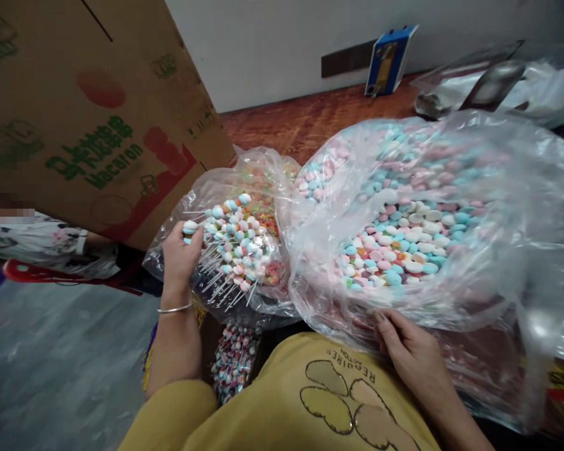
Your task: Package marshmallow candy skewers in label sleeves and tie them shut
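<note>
My left hand [182, 254] is closed around a marshmallow skewer [190, 228]; its blue and white pieces show above my fingers and most of the stick is hidden. Just right of it lies a heap of marshmallow skewers [239, 244], white sticks pointing toward me, in a clear bag [200, 188] that also has orange and green gummies [263, 210]. My right hand [407, 344] pinches the near edge of a large clear plastic bag [319, 294]. Inside that open bag are loose pink, blue and white marshmallows [404, 238], with a few colourful gummies among them.
A big cardboard box [122, 75] stands at the upper left. Below my lap edge is a container of more wrapped candies [235, 360]. A blue box-shaped device [391, 61] and a metal scoop [493, 84] sit at the back of the wooden table [272, 128]. Another person's sleeve [32, 238] shows at left.
</note>
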`<control>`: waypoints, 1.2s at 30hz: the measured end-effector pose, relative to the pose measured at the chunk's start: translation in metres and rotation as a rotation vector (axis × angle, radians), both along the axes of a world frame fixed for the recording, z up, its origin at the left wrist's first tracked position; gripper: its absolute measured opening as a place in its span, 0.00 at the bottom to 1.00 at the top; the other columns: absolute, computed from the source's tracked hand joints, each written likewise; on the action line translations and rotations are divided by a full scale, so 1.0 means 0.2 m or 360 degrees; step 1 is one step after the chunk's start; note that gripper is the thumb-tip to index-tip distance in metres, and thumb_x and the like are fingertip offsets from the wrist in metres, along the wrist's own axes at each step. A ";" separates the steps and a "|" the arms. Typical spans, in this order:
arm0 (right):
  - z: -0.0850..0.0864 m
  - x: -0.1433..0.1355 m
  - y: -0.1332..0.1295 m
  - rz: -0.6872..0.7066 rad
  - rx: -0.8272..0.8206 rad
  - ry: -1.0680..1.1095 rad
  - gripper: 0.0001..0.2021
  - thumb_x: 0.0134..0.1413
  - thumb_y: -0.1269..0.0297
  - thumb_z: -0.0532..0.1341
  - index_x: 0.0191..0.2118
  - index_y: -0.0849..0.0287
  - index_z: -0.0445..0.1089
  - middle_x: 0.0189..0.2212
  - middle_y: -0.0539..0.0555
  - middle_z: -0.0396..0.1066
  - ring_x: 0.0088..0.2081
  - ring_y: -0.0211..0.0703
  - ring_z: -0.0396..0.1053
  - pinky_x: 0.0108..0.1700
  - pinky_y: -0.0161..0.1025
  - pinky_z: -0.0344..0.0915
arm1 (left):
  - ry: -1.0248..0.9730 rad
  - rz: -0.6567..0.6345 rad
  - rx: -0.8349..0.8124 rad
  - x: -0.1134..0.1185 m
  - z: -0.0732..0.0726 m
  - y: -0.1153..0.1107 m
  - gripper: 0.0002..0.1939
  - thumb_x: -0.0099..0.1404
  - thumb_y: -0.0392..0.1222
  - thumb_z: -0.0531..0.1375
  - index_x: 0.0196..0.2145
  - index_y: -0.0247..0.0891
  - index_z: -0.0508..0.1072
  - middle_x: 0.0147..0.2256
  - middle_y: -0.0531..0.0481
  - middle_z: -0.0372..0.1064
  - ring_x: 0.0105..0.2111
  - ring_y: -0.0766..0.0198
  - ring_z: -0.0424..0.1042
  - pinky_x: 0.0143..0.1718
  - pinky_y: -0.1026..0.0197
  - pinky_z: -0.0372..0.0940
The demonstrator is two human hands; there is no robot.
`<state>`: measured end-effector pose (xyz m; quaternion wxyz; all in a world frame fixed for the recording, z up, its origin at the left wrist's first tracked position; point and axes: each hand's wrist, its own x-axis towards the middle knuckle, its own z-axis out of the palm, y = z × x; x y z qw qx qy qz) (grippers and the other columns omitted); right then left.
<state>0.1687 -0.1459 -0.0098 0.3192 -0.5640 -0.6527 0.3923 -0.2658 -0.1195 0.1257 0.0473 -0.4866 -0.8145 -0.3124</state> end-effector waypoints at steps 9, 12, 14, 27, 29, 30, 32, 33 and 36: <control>0.02 -0.04 0.00 0.0129 -0.0053 0.0028 0.20 0.64 0.47 0.55 0.36 0.56 0.77 0.20 0.50 0.70 0.20 0.42 0.67 0.24 0.35 0.63 | 0.0063 -0.0099 -0.0474 0.23 -0.31 -0.17 0.11 0.65 0.48 0.59 0.38 0.40 0.76 0.34 0.45 0.77 0.34 0.55 0.75 0.39 0.57 0.66; 0.03 -0.03 -0.01 0.0158 -0.0029 0.0017 0.19 0.64 0.48 0.55 0.36 0.56 0.76 0.21 0.50 0.72 0.22 0.42 0.68 0.26 0.35 0.64 | 0.0024 -0.0037 -0.0294 0.22 -0.30 -0.24 0.15 0.66 0.49 0.59 0.45 0.40 0.77 0.41 0.44 0.79 0.39 0.54 0.77 0.44 0.56 0.67; 0.03 -0.03 -0.01 0.0151 -0.0026 0.0015 0.19 0.64 0.48 0.56 0.36 0.56 0.76 0.22 0.50 0.73 0.22 0.42 0.69 0.27 0.35 0.65 | 0.0031 0.0067 -0.0183 0.19 -0.24 -0.30 0.16 0.66 0.50 0.60 0.47 0.40 0.77 0.42 0.45 0.79 0.41 0.54 0.77 0.46 0.56 0.68; 0.07 -0.01 -0.04 0.0131 0.0036 -0.0027 0.19 0.64 0.48 0.56 0.37 0.57 0.76 0.22 0.50 0.73 0.23 0.42 0.69 0.26 0.36 0.65 | 0.0482 -0.0302 -0.0321 0.31 -0.18 0.20 0.20 0.70 0.50 0.60 0.55 0.37 0.72 0.51 0.37 0.73 0.51 0.50 0.72 0.50 0.54 0.65; 0.07 0.05 -0.06 -0.0007 0.0012 0.0012 0.19 0.65 0.47 0.56 0.37 0.57 0.75 0.19 0.49 0.69 0.21 0.41 0.66 0.24 0.35 0.63 | 0.0503 -0.0329 -0.0375 0.29 -0.22 0.23 0.21 0.70 0.50 0.60 0.55 0.37 0.73 0.51 0.37 0.73 0.51 0.49 0.72 0.51 0.54 0.64; 0.06 0.09 -0.07 -0.0086 0.0000 0.0024 0.19 0.65 0.47 0.56 0.37 0.57 0.75 0.19 0.49 0.69 0.21 0.41 0.66 0.24 0.35 0.63 | 0.0501 -0.0330 -0.0358 0.29 -0.23 0.22 0.20 0.71 0.51 0.59 0.55 0.36 0.73 0.51 0.37 0.73 0.51 0.49 0.71 0.52 0.54 0.64; 0.05 0.17 -0.09 -0.0237 -0.0019 0.0012 0.19 0.65 0.46 0.57 0.39 0.57 0.75 0.20 0.48 0.69 0.21 0.40 0.66 0.24 0.34 0.64 | 0.0490 -0.0332 -0.0283 0.28 -0.23 0.18 0.20 0.71 0.51 0.58 0.54 0.36 0.74 0.50 0.37 0.73 0.52 0.49 0.70 0.54 0.52 0.63; 0.05 0.20 -0.10 -0.0300 -0.0025 -0.0008 0.19 0.64 0.46 0.58 0.39 0.56 0.75 0.20 0.48 0.69 0.22 0.40 0.66 0.25 0.34 0.64 | 0.0487 -0.0342 -0.0240 0.28 -0.23 0.15 0.20 0.72 0.51 0.57 0.53 0.36 0.74 0.50 0.37 0.73 0.52 0.48 0.70 0.55 0.51 0.62; 0.03 0.26 -0.12 -0.0368 -0.0070 -0.0055 0.19 0.64 0.44 0.58 0.39 0.56 0.75 0.21 0.48 0.69 0.22 0.40 0.66 0.25 0.34 0.64 | 0.0486 -0.0407 -0.0129 0.30 -0.22 0.05 0.19 0.73 0.52 0.56 0.53 0.37 0.74 0.51 0.38 0.74 0.54 0.48 0.68 0.59 0.48 0.59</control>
